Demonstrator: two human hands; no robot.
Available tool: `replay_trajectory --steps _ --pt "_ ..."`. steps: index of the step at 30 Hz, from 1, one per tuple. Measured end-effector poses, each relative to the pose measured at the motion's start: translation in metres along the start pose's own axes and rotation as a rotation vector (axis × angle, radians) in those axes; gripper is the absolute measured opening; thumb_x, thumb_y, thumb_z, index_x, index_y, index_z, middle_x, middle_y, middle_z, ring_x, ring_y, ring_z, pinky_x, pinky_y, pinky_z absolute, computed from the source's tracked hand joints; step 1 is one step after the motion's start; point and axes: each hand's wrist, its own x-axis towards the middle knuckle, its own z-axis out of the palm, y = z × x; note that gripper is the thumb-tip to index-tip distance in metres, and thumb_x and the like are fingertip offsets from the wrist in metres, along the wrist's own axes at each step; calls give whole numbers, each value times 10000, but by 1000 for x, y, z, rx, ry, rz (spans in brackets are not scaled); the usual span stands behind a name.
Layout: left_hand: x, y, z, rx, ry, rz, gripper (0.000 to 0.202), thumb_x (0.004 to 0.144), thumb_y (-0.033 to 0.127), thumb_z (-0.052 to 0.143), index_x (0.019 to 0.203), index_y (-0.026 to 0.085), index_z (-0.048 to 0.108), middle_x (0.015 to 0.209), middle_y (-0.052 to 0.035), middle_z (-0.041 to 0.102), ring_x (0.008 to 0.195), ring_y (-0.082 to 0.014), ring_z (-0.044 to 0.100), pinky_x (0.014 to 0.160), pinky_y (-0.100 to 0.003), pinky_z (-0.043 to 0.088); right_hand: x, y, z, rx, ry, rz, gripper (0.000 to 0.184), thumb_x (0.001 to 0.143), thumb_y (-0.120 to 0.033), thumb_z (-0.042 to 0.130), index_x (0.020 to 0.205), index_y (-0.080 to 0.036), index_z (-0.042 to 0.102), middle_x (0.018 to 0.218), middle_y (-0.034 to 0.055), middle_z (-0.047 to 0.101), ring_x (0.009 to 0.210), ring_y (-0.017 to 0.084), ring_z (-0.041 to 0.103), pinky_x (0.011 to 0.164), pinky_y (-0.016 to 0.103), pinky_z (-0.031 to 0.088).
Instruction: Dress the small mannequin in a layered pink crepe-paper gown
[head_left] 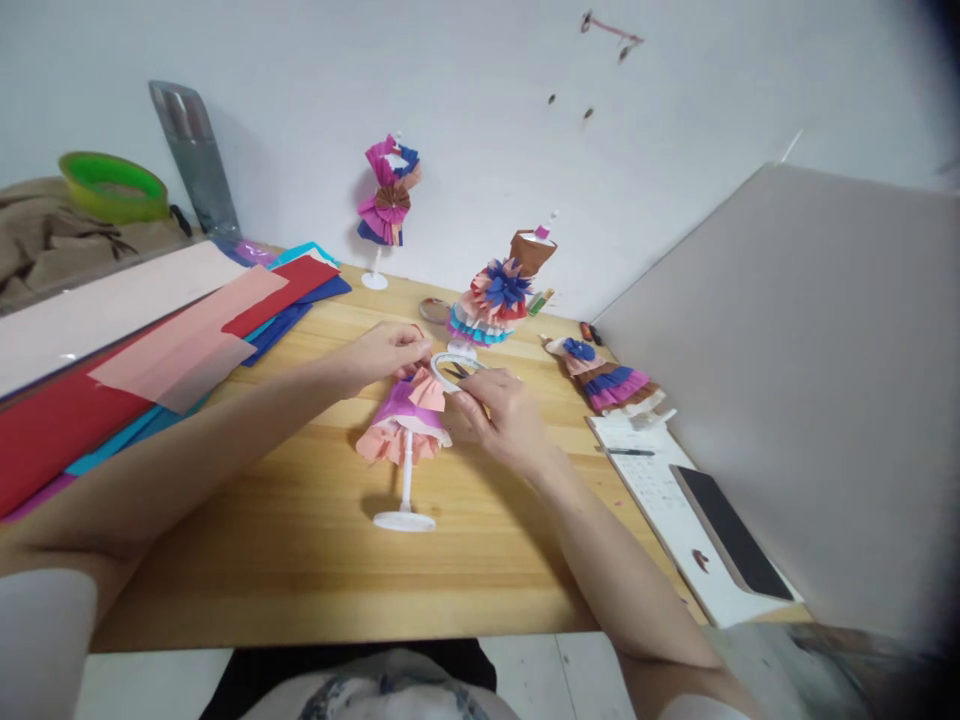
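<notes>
A small dress form [407, 470] on a white stand is upright in front of me, dressed in a purple and peach crepe-paper skirt [397, 410]. My left hand [386, 358] is at its top, fingertips pinched together; what they hold is hidden. On the other side, my right hand [504, 412] is closed on dark-bladed scissors [454, 371], whose tips point left. A white ring [441, 379], which looks like a tape roll, is also at the right fingers, around the blades. A peach paper piece [427, 391] hangs at the form's upper right, between both hands.
Coloured paper sheets [187, 345] cover the table's left side. Two dressed forms [393, 200] [501, 290] stand at the back. Another paper dress [607, 375] lies right, beyond a white board [652, 480] with a pen and dark tablet-like slab [731, 530]. A grey panel [810, 380] borders the right.
</notes>
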Motion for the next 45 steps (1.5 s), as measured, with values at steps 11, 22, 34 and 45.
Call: replay_trajectory --steps 11,22,34,45 --pt "1 -8 -3 12 -175 -21 269 716 389 703 746 131 633 681 4 609 637 -106 542 630 -229 409 -6 6 -1 50 36 18 325 981 -305 403 750 -181 594 647 30 593 573 146 499 655 296 386" --pt "2 -5 -4 163 -164 3 106 629 241 677 662 149 637 623 15 619 594 -105 545 572 -214 405 -4 4 -9 207 -75 55 436 988 -416 347 673 -193 549 594 15 546 582 144 473 632 286 359" --pt "0 -1 -4 -99 -283 -69 94 616 219 694 628 143 639 665 -10 628 622 -110 559 596 -224 416 -9 17 -3 796 -135 386 455 833 -612 541 805 -166 633 726 16 573 667 139 535 633 266 447" --pt "-9 9 7 -86 -273 -52 96 620 230 708 634 145 665 642 -13 631 538 -97 517 512 -228 376 -6 28 -6 1068 71 248 713 778 -817 316 1012 -232 648 1221 132 620 1265 295 506 1013 469 418"
